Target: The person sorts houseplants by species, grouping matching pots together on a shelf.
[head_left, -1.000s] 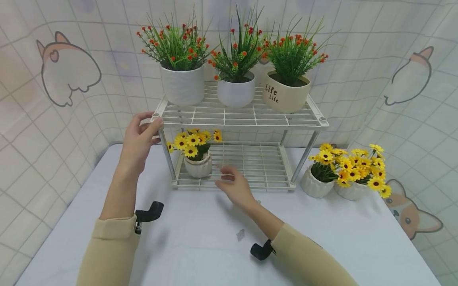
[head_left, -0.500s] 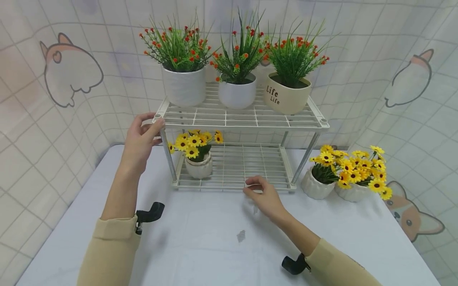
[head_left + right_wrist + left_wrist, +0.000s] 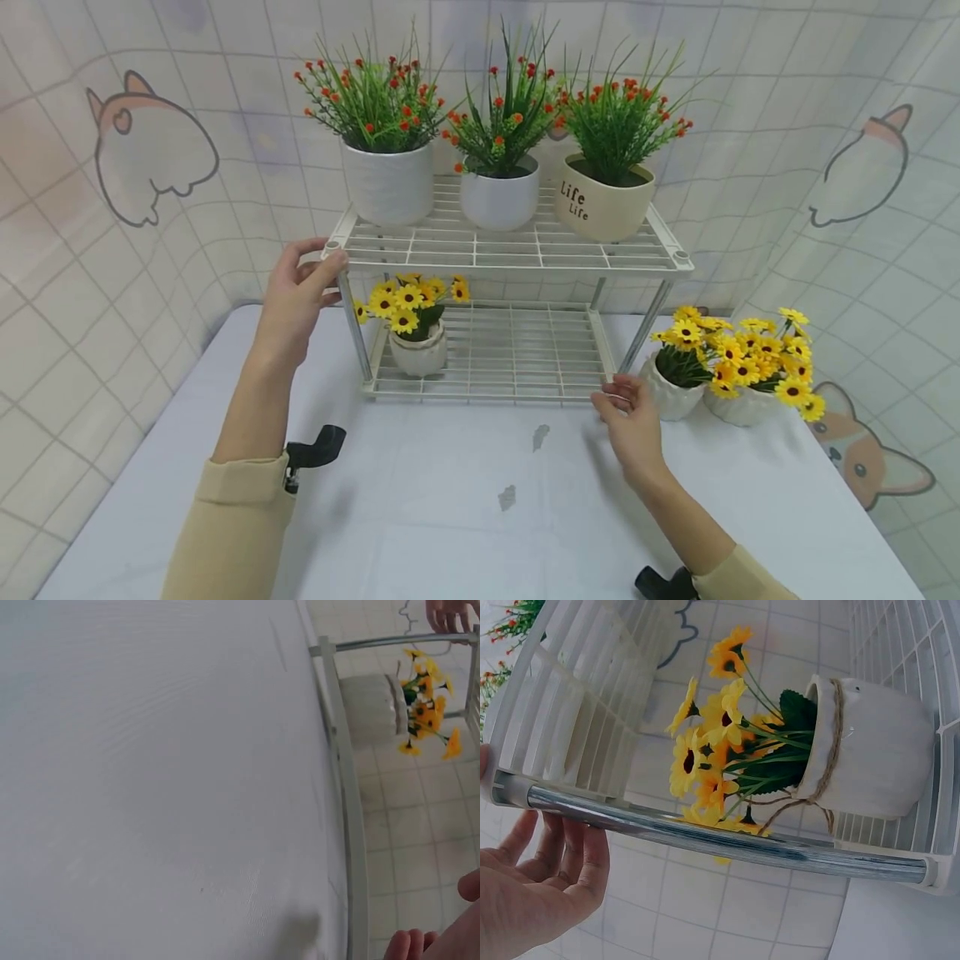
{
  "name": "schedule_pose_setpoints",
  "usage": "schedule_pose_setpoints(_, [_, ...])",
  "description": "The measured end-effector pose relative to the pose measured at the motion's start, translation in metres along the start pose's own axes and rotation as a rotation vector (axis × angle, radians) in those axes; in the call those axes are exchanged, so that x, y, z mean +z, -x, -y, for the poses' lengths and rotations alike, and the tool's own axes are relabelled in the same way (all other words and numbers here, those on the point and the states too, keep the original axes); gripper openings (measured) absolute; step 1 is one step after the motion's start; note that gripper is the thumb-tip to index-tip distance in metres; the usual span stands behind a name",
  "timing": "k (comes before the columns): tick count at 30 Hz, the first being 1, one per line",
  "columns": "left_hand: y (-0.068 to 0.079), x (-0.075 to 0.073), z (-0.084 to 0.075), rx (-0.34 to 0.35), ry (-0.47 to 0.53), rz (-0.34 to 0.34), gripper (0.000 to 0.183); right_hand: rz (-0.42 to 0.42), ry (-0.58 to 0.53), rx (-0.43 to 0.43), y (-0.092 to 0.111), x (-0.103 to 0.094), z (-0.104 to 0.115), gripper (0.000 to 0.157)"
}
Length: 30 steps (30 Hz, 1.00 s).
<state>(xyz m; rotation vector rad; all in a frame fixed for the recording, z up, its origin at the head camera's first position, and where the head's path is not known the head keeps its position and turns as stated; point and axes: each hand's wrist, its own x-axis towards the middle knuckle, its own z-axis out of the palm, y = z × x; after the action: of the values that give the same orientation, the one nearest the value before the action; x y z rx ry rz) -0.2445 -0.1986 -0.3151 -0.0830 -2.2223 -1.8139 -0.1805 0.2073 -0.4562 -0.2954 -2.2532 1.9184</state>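
My left hand (image 3: 288, 304) holds the front left corner of a white two-tier wire rack (image 3: 510, 268), its thumb at the top corner. In the left wrist view its fingertips lie against the metal post (image 3: 727, 836). A pot of yellow daisies (image 3: 417, 350), tied with twine, stands at the left of the lower shelf. Before the rack's lower right corner is my right hand (image 3: 633, 425), fingers loosely bent, holding nothing; whether it touches the rack I cannot tell. Just right of it, on the table, are two more daisy pots, one nearer (image 3: 675, 392) and one farther right (image 3: 742, 404).
On the upper shelf are a white textured pot (image 3: 390, 187), a smooth white pot (image 3: 501, 198) and a cream pot (image 3: 603, 204) lettered "Life", all with red-flowered grass. A patterned tile curtain (image 3: 247, 150) surrounds the white-covered table (image 3: 450, 508).
My right hand has moved right along the rack's front, from near the lower-shelf daisy pot to the lower right corner. My left hand stays at the upper left corner.
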Motion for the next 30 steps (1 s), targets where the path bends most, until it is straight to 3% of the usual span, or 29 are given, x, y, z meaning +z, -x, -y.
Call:
schedule_pose_setpoints(8, [0.0,-0.001,-0.001,-0.003,0.002,0.002,0.061,-0.264,0.019,-0.029,0.007,-0.026,-0.008,0.038])
schedule_pose_setpoints(15, [0.001,0.0,-0.001,0.004,0.011,0.003,0.061,-0.405,-0.009,0.108,0.001,-0.043,-0.013,0.064])
schedule_pose_setpoints(22, [0.0,0.0,-0.001,0.004,-0.005,0.007,0.063,-0.425,-0.102,0.14,-0.016,-0.052,-0.02,0.092])
schedule_pose_setpoints(30, [0.001,0.0,-0.002,0.003,-0.001,0.01,0.063,-0.429,-0.196,0.062,-0.035,-0.052,-0.026,0.1])
